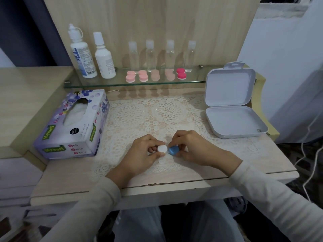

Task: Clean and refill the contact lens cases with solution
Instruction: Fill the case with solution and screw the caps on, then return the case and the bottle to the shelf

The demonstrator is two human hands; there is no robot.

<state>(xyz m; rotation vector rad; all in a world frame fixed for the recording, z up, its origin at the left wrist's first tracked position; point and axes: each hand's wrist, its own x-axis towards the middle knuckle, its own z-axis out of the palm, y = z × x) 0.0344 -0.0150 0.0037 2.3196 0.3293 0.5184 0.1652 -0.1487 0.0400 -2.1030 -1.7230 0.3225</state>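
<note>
Left grip (141, 152) pinches the white cap (162, 148) and right grip (194, 149) pinches the blue cap (173, 150) of one lens case (167, 149), low over the lace mat (167, 110) at the front-centre of the tabletop (262, 154); contact with the mat can't be told. Likely step: opening the case. Next move calls for twisting a cap off. Tissue box (70, 123) is at left, solution bottles (83, 55) and pink cases (130, 76) on the glass shelf (192, 81) behind, open white box (229, 105) at right. Nothing blocks the reach.

1 head-worn view looks forward and down, close over the desk (174, 175).
</note>
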